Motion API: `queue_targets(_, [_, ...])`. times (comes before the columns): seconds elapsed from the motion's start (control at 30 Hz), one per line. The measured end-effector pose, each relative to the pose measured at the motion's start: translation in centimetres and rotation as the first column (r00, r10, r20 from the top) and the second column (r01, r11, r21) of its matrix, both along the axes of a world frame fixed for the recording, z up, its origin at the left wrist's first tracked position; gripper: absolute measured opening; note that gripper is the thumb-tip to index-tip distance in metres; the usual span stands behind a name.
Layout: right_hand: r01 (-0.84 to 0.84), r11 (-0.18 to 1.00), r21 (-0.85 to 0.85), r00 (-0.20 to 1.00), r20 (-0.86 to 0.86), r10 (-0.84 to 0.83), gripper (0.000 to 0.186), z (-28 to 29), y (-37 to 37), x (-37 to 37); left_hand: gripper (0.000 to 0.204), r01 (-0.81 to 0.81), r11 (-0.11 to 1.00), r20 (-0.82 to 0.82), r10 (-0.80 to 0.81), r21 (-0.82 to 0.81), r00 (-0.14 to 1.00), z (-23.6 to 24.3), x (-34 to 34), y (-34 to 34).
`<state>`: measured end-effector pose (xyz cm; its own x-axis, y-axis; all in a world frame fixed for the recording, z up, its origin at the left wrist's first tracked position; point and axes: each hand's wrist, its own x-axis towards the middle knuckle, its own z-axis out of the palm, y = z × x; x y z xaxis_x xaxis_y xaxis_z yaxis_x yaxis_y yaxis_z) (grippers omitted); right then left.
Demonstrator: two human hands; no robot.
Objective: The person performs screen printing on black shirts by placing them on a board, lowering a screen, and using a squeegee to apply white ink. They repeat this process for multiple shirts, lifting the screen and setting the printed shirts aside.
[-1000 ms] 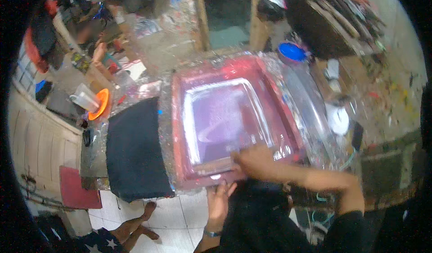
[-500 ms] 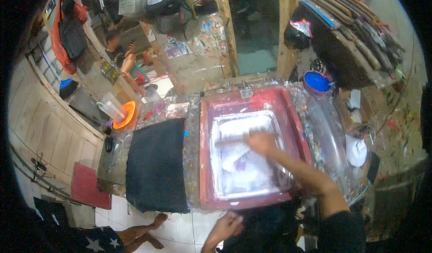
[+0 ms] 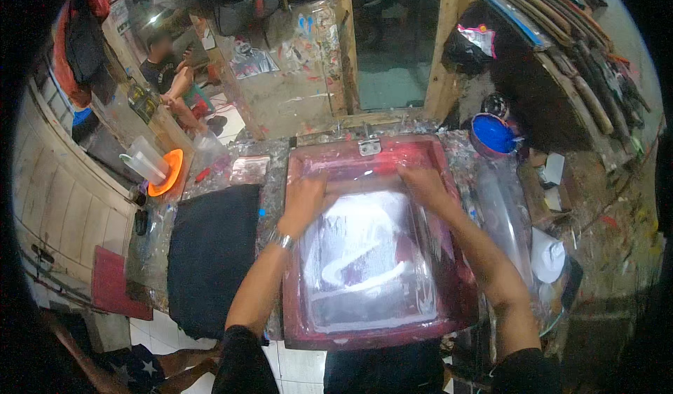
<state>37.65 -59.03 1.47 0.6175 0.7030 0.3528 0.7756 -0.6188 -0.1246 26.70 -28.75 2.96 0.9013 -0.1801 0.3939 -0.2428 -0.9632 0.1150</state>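
A red-framed printing screen (image 3: 459, 282) lies flat on the paint-spattered table, its mesh (image 3: 371, 268) smeared with white ink. At the far end of the mesh a squeegee (image 3: 364, 184) lies crosswise. My left hand (image 3: 303, 199), with a metal bracelet at the wrist, grips its left end. My right hand (image 3: 423, 186) grips its right end. Both forearms reach out over the screen from the lower edge.
A black cloth (image 3: 210, 254) lies left of the screen. A metal hinge clamp (image 3: 368, 145) holds the frame's far edge. A blue ink tub (image 3: 493, 134) stands at the back right, an orange lid with a plastic cup (image 3: 168, 173) at the left. A person (image 3: 168, 64) sits at the far left.
My right hand has moved from the near edge of the screen across the mesh to its far end. My left hand has come up from near my body to join it.
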Motion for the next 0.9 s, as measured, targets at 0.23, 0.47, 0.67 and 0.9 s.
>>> queue_targets(0.23, [0.068, 0.995, -0.067, 0.988, -0.137, -0.076, 0.027, -5.2, -5.0, -13.0, 0.042, 0.036, 0.998, -0.183, -0.044, -0.050, 0.982, -5.0, -10.3, -2.9])
queue_targets(0.47, [-0.173, 0.942, -0.288, 0.885, -0.464, 0.021, 0.028, 0.9, -7.8, -21.8, 0.035, 0.081, 0.997, -0.631, -0.064, -0.002, 0.773, -4.5, -23.4, -5.3])
queue_targets(0.67, [-0.019, 0.995, 0.098, 0.998, 0.069, 0.012, 0.021, -1.3, -1.7, 1.0, 0.049, -0.010, 1.000, -0.039, 0.010, 0.001, 0.999, 1.5, 1.3, -2.1])
queue_targets(0.9, [-0.070, 0.995, -0.076, 0.952, -0.302, 0.044, 0.034, 0.8, -4.0, -12.4, 0.059, -0.004, 0.997, -0.290, -0.019, -0.078, 0.957, -4.1, -9.4, -3.0])
